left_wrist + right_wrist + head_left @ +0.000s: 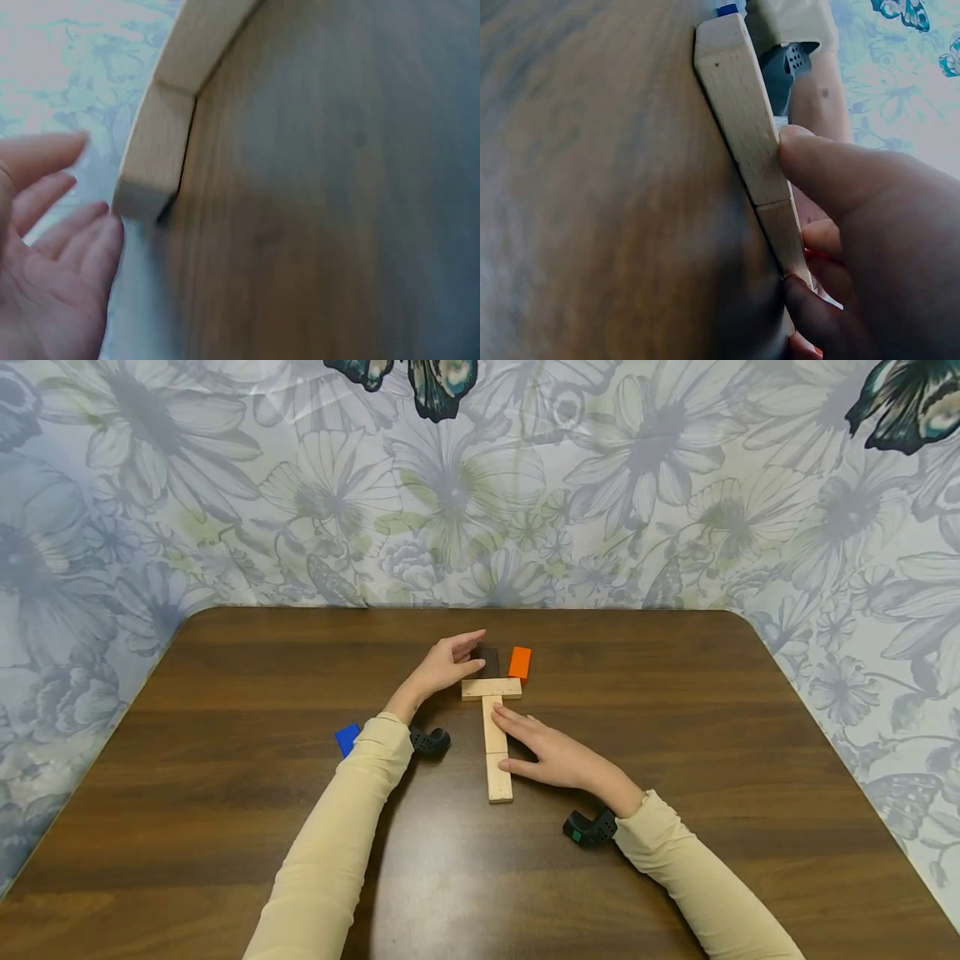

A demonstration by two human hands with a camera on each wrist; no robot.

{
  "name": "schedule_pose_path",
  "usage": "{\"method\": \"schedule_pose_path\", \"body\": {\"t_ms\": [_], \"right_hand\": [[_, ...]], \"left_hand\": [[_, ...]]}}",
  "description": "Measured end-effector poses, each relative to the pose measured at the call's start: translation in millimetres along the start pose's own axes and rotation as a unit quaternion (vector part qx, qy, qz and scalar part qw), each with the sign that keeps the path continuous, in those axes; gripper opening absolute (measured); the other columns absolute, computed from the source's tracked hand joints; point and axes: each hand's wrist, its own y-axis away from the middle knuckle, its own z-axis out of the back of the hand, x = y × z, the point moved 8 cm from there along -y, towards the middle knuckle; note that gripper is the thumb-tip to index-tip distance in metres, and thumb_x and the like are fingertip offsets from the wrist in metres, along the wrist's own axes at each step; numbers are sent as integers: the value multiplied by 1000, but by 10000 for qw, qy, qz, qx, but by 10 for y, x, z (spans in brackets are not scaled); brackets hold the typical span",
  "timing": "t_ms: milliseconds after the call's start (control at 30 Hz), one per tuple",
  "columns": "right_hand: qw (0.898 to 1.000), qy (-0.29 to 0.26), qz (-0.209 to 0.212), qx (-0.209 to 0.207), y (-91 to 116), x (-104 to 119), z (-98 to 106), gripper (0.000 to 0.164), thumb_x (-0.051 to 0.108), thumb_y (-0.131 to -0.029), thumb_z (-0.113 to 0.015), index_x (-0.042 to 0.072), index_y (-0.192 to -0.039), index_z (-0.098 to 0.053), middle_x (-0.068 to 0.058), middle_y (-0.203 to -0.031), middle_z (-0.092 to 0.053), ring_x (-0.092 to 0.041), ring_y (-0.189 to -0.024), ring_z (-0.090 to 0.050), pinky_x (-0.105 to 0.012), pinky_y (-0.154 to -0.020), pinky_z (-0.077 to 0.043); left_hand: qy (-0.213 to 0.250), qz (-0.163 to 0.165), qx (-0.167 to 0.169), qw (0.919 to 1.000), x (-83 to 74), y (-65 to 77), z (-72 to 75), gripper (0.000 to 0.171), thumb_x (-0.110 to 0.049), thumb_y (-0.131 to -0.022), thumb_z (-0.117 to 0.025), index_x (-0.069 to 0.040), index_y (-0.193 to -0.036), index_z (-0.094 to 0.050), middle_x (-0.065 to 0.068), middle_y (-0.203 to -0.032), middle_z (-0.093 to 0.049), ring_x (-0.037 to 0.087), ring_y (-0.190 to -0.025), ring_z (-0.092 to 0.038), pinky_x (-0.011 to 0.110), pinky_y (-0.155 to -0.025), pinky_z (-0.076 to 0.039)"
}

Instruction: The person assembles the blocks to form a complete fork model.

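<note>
Plain wooden blocks lie in a T on the table. The crossbar block (491, 688) tops a stem made of an upper block (492, 735) and a lower block (499, 781), set end to end. My right hand (562, 758) rests on the stem, its index finger on the upper block and its thumb on the lower one. In the right wrist view the seam between the stem blocks shows beside the fingers. My left hand (442, 670), fingers extended, is beside the black block (489, 662), partly covering it. An orange block (520, 662) stands right of the black one.
A blue block (347, 737) lies partly behind the left forearm. Dark wrist cameras, one on the left wrist (431, 742) and one on the right wrist (590, 828), hang close to the brown wooden table (225, 793). Beyond its far edge is a floral backdrop (450, 502).
</note>
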Motion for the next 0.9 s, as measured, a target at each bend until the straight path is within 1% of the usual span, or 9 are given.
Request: {"method": "schedule_pose_path", "body": {"t_ms": [33,133,267,333,433,533,667,767,900], "right_hand": [[10000,11,6,-8,-2,-5,-3,72,45,-96,-48,12,-151,-16,0,-155,-9,-11,-138,-12,-33,-110,-9],[10000,-16,52,-19,-7,-6,-13,71,45,-96,-48,11,-151,-17,-1,-155,-9,-11,-138,-12,-34,-110,-9],[10000,-31,68,-31,-7,-10,-20,71,46,-96,-47,12,-151,-17,0,-155,-9,-11,-138,-12,-33,-110,-9],[9999,-11,79,-60,-3,-9,-11,71,46,-96,-47,12,-151,-17,0,-155,-9,-10,-138,-12,-33,-110,-9],[9999,16,91,-95,9,-8,5,72,46,-96,-47,11,-151,-17,-1,-155,-10,-10,-138,-12,-33,-110,-9],[9999,55,80,-64,15,-12,10,72,47,-96,-47,12,-151,-17,0,-155,-9,-11,-138,-12,-32,-110,-9],[10000,59,54,-39,15,-14,7,72,47,-96,-47,13,-151,-17,0,-155,-9,-11,-138,-11,-33,-110,-10],[9999,53,66,-56,12,-14,5,72,46,-96,-48,12,-151,-17,0,-155,-9,-10,-138,-11,-33,-110,-10],[9999,96,60,-55,14,-27,5,72,46,-96,-48,12,-151,-17,-1,-155,-9,-10,-138,-11,-32,-110,-9]], "left_hand": [[-26,1,-24,10000,-45,30,19,55,-6,-93,-58,3,-143,-34,19,-144,-35,30,-131,-34,34,-103,-31],[18,-13,-123,9999,-285,179,88,53,-3,-93,-57,6,-141,-35,23,-143,-34,35,-130,-33,38,-104,-30],[78,-48,-383,9992,-618,464,223,50,1,-93,-55,11,-138,-37,28,-141,-34,38,-130,-32,45,-104,-28],[-17,-38,-516,9987,-703,616,303,49,1,-93,-55,11,-138,-37,27,-141,-34,37,-131,-31,45,-104,-28],[-164,34,-624,9979,-748,848,421,49,-1,-94,-54,10,-138,-37,26,-142,-33,36,-131,-30,45,-104,-28],[-336,177,-745,9965,-731,1091,541,50,-3,-94,-55,8,-140,-36,24,-143,-32,36,-132,-29,46,-103,-28],[-686,337,-904,9930,-480,1390,713,55,-12,-94,-59,-1,-143,-36,19,-145,-32,32,-132,-30,46,-102,-31],[-886,360,-920,9912,-276,1578,807,61,-19,-92,-62,-8,-145,-34,16,-146,-32,32,-131,-32,45,-100,-33],[-1031,322,-742,9914,-161,1770,834,70,-19,-88,-68,-8,-147,-31,19,-145,-33,35,-129,-35,42,-98,-32]]}}
